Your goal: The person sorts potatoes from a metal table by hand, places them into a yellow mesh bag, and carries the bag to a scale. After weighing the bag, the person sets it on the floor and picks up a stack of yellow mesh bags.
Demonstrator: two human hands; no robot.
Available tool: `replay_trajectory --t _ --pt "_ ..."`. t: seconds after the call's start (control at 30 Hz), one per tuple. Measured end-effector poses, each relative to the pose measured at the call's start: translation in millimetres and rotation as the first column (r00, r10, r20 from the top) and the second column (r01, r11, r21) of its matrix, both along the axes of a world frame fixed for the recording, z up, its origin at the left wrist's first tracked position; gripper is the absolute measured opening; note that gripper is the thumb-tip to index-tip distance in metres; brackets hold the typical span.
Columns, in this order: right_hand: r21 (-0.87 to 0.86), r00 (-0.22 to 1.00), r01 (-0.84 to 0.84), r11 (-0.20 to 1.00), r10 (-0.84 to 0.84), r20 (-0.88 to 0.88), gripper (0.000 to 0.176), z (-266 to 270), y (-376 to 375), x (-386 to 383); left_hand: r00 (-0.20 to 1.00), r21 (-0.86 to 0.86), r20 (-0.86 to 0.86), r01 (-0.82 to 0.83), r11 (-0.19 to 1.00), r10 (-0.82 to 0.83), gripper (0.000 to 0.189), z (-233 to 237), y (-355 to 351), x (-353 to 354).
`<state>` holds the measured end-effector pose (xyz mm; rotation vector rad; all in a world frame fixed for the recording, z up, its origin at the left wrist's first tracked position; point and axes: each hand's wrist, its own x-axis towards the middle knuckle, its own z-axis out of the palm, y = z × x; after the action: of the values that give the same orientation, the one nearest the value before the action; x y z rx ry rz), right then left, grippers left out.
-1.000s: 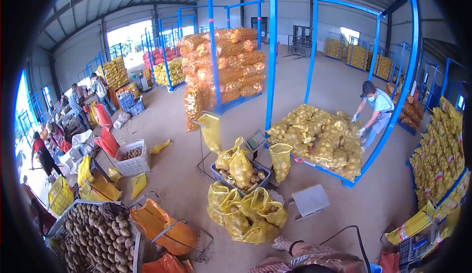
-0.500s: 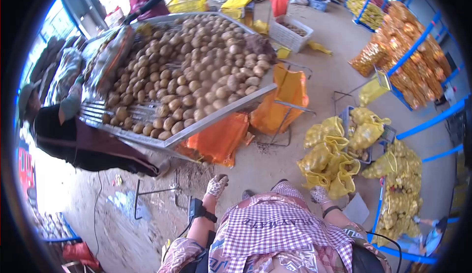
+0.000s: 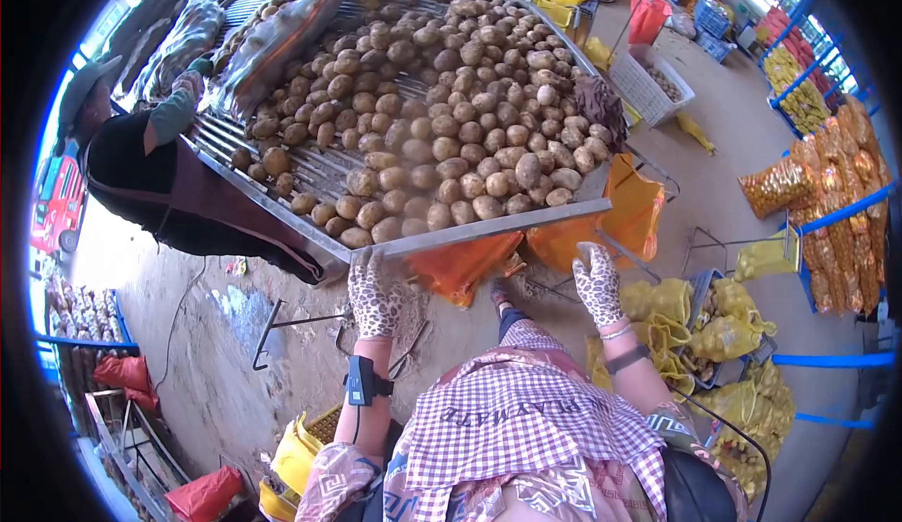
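A metal sorting table (image 3: 470, 221) heaped with potatoes (image 3: 404, 137) stands in front of me. My left hand (image 3: 374, 301), in a spotted glove, is raised with fingers extended, its fingertips right at the near corner of the table's rim. To the right, my right hand (image 3: 598, 287) wears a matching glove. Its fingers are stretched forward beside the orange mesh bag (image 3: 631, 207) that hangs at the table's edge, and nothing shows in its grasp. Another orange bag (image 3: 462, 268) hangs under the front rim between my hands.
A person (image 3: 155, 165) stands at the table's left side. Yellow mesh sacks (image 3: 728, 320) of potatoes lie at my right, with stacked orange sacks (image 3: 850, 207) beyond. A metal stand (image 3: 272, 334) is on the floor at left. A white crate (image 3: 648, 90) stands behind the table.
I have come closer to the table. Both my hands have moved forward from near my body, the left one up to the table's rim.
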<state>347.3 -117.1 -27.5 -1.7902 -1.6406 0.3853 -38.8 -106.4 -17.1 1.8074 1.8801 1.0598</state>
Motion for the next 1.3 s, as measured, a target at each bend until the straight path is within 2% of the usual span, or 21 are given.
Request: replay_trajectory --t 0.03,0.07,0.13,0.2,0.27,0.3,0.4,0.47,0.6,0.7,0.73,0.8,0.83,0.9,1.07,1.13,1.2,1.23,1.27,1.3 --pt "0.086 0.994 -0.103 0.991 0.099 0.044 0.028 3 21 -4 0.967 0.037 -0.249 -0.049 0.998 0.057 0.048 -6 10 -3" --pt "0.081 0.991 -0.131 0.988 0.128 0.035 0.028 1 39 -6 0.963 0.031 -0.258 -0.078 0.996 0.083 0.048 -10 18 -3" --pt "0.156 0.965 -0.202 0.967 0.169 0.202 0.027 -4 69 -8 0.930 -0.096 -0.360 -0.119 0.988 0.077 0.049 -19 23 2" --pt "0.126 0.957 -0.270 0.955 0.251 0.146 0.025 21 99 -21 0.922 -0.155 -0.378 -0.151 0.976 0.083 0.047 -21 27 10" --pt "0.120 0.909 -0.417 0.901 0.417 0.029 0.023 30 129 -28 0.936 -0.170 -0.322 -0.207 0.964 0.144 0.044 -15 28 21" --pt "0.126 0.901 -0.432 0.893 0.434 0.020 0.021 35 143 -35 0.932 -0.184 -0.332 -0.216 0.959 0.146 0.044 -19 29 21" --pt "0.116 0.869 -0.492 0.863 0.480 0.117 0.024 20 181 -50 0.929 -0.131 -0.327 -0.228 0.965 0.175 0.042 -19 28 21" --pt "0.081 0.821 -0.570 0.818 0.563 0.097 0.026 23 198 -62 0.929 -0.188 -0.316 -0.261 0.947 0.193 0.046 -17 27 24" --pt "0.058 0.713 -0.696 0.716 0.698 -0.072 0.030 21 215 -86 0.946 -0.249 -0.250 -0.268 0.931 0.206 0.048 -7 25 32" --pt "-0.043 0.663 -0.748 0.662 0.749 -0.003 0.036 9 217 -95 0.952 -0.250 -0.176 -0.291 0.924 0.252 0.044 -2 28 37" --pt "-0.004 0.657 -0.754 0.657 0.754 0.009 0.030 4 217 -96 0.942 -0.251 -0.182 -0.322 0.913 0.282 0.044 -7 30 37" --pt "-0.109 0.608 -0.772 0.627 0.777 0.165 0.036 -9 218 -89 0.937 -0.314 -0.243 -0.322 0.893 0.252 0.040 -17 33 33" --pt "-0.130 0.597 -0.779 0.613 0.789 0.143 0.036 -10 221 -86 0.919 -0.320 -0.252 -0.375 0.870 0.304 0.040 -18 30 32" --pt "-0.157 0.538 -0.820 0.550 0.835 0.116 0.035 -11 223 -85 0.945 -0.203 -0.150 -0.317 0.926 0.290 0.037 -15 27 34" --pt "-0.144 0.540 -0.797 0.587 0.798 0.266 0.034 -22 226 -72 0.955 -0.204 -0.071 -0.297 0.933 0.288 0.041 -22 31 30" --pt "-0.237 0.565 -0.777 0.584 0.812 0.146 0.032 -10 227 -76 0.960 -0.147 -0.020 -0.279 0.949 0.279 0.038 -35 26 27" --pt "-0.186 0.481 -0.842 0.506 0.861 0.165 0.030 -17 235 -73 0.974 -0.164 -0.017 -0.226 0.960 0.227 0.040 -23 24 22" --pt "-0.213 0.528 -0.797 0.565 0.824 0.207 0.033 -19 233 -72 0.977 -0.193 -0.055 -0.211 0.958 0.204 0.042 -15 22 19" --pt "-0.234 0.574 -0.746 0.624 0.780 0.249 0.036 -19 228 -77 0.986 -0.149 -0.022 -0.168 0.975 0.166 0.045 -32 21 14" --pt "-0.226 0.621 -0.728 0.647 0.762 0.182 0.033 -5 217 -87 0.982 -0.136 0.076 -0.161 0.978 0.172 0.046 -31 17 14"
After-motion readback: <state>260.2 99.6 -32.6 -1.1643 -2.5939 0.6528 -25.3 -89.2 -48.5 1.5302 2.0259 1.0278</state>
